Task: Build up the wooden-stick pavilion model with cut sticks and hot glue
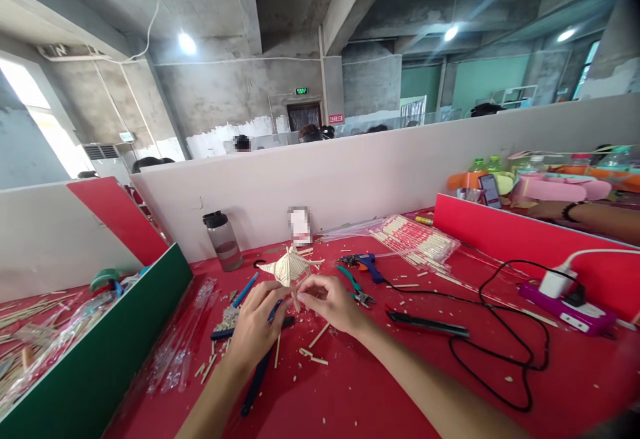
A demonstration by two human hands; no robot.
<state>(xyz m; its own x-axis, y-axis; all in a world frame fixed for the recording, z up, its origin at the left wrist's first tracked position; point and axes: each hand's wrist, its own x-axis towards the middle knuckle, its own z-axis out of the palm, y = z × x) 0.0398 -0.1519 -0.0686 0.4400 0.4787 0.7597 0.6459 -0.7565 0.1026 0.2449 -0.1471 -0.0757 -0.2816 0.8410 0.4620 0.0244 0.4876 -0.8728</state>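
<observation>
A small star-shaped model of pale wooden sticks (287, 269) is at the middle of the table, its points spread to the sides and toward me. My left hand (263, 312) is closed, its fingertips pinching at the near point of the model. From the other side my right hand (330, 302) closes thumb and fingers on the same near point. The exact contact is partly hidden by the fingers. Blue-handled pliers (257, 386) lie under and beside my left hand, with short stick offcuts (315, 359) around.
To the right lie a blue glue gun (367, 266), green-handled cutters (353, 282), a black utility knife (427, 324), a bundle of sticks (415, 242) and a purple power strip (570, 309) with a looping cable. A bottle (223, 242) stands at the back left. A co-worker's arm (600, 219) shows beyond the red divider (530, 252).
</observation>
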